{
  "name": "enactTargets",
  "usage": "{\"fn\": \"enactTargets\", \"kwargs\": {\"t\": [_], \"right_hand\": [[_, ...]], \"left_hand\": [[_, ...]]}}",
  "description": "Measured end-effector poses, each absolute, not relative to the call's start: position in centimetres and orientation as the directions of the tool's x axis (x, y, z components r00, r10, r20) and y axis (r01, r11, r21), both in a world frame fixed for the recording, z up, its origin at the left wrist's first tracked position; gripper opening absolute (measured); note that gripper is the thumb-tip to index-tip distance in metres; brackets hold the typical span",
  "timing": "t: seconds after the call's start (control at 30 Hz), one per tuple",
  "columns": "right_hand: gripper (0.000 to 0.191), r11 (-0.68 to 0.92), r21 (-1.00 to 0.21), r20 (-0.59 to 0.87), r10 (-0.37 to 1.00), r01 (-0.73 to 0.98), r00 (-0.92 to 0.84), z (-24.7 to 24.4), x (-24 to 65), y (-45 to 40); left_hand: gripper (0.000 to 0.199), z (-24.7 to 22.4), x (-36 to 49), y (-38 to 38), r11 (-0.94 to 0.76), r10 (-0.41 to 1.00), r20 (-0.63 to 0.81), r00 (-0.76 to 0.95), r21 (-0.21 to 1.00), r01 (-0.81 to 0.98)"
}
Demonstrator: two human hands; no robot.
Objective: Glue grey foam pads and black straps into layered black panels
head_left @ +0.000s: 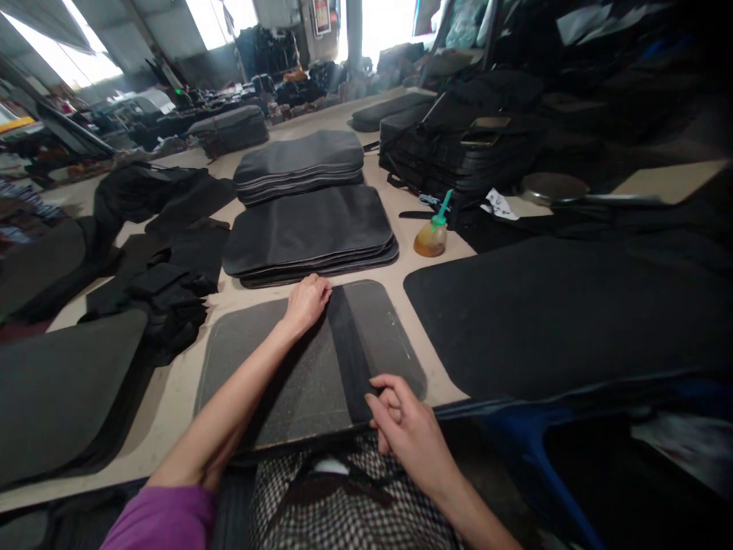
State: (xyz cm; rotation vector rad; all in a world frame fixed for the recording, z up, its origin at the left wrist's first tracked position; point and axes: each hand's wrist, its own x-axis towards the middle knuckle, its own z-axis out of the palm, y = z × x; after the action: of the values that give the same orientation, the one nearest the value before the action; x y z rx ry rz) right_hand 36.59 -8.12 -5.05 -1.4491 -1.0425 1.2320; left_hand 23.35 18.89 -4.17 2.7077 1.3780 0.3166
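A dark grey panel with rounded corners lies flat on the table in front of me. A black strip runs across it from the far edge to the near edge. My left hand is closed at the far end of the strip; its fingertips are hidden, so what they grip cannot be made out. My right hand is beside the strip's near end, thumb and forefinger slightly apart, with nothing seen between them.
Stacked black panels lie beyond the work panel. A glue bottle with a green nozzle stands right of them. Large black panels lie at right, more panels and black cloth pieces at left. Black bags are piled behind.
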Motion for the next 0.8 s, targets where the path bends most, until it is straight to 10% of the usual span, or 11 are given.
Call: {"fn": "enactTargets", "kwargs": {"t": [0.5, 0.8], "right_hand": [[0.015, -0.164, -0.926, -0.131, 0.984, 0.341, 0.117, -5.3, 36.6, -8.2], [0.013, -0.135, -0.836, -0.074, 0.988, 0.531, 0.135, -5.6, 35.7, -8.3]], "left_hand": [[0.038, -4.1, 22.9, 15.9, -0.723, 0.664, 0.154, 0.731, -0.115, 0.681], [0.039, -4.3, 21.7, 13.5, -0.722, 0.671, 0.184, 0.718, -0.059, 0.69]]}}
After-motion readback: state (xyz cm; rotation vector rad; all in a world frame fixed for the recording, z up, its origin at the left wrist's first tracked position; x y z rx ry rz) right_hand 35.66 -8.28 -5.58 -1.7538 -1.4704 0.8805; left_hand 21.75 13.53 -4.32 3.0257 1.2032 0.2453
